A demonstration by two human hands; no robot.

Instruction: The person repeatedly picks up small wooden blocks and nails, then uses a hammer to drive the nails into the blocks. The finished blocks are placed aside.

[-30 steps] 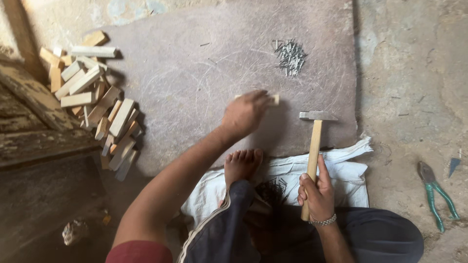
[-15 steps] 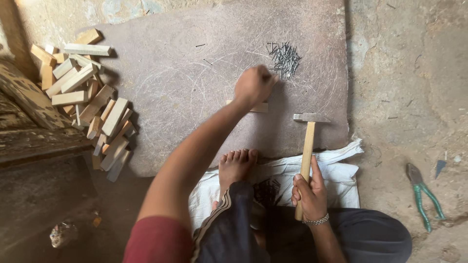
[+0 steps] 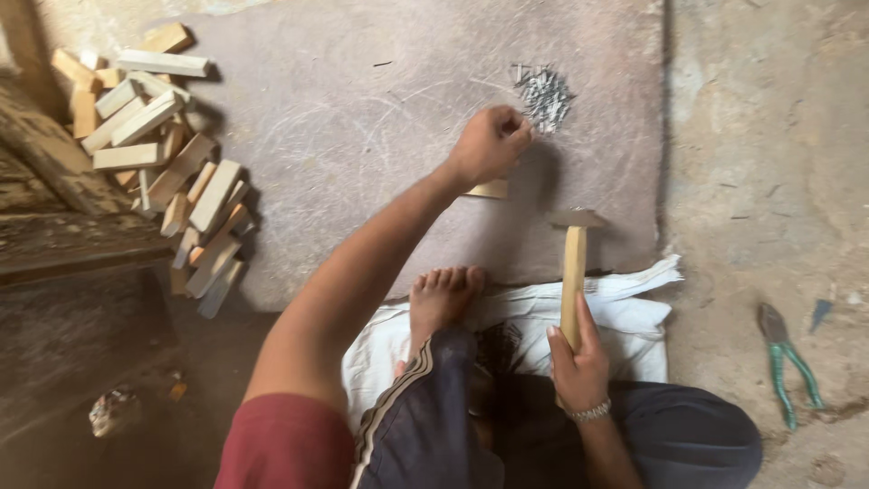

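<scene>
1. We are looking down at a person sitting on a white cloth (image 3: 634, 312) spread over a rough stone floor, one bare foot (image 3: 439, 299) resting at the cloth's edge.
2. The left hand (image 3: 489, 145) is reaching out across the flat grey slab (image 3: 362, 109) to the pile of small nails (image 3: 545, 91). Its fingers are curled in tight at the near edge of the pile; we cannot tell whether a nail is already pinched between them.
3. The right hand (image 3: 579, 362) is wrapping firmly around the lower end of the hammer (image 3: 573, 272) handle, with the steel head resting on the slab just beyond the cloth.
4. A small wooden block (image 3: 489, 189) is lying on the slab directly under the left wrist, between the nails and the hammer head.
5. We are judging the nails to be light, stiff, sharp and easy to scatter, so they are best taken by the shank with thumb and forefinger. The hammer is looking head-heavy and rigid, and gripping low on the wooden handle suits it. The block is appearing light, hard and dry, easy to hold by its long sides.
6. A heap of similar wooden offcuts (image 3: 163, 154) is lying to the left, well apart from the hands, and green-handled pliers (image 3: 787, 358) are lying on the floor to the right.
7. We are seeing no packages, labels or signs anywhere; a crumpled scrap (image 3: 113, 412) is lying on the dark floor at lower left, too blurred to make out.
</scene>
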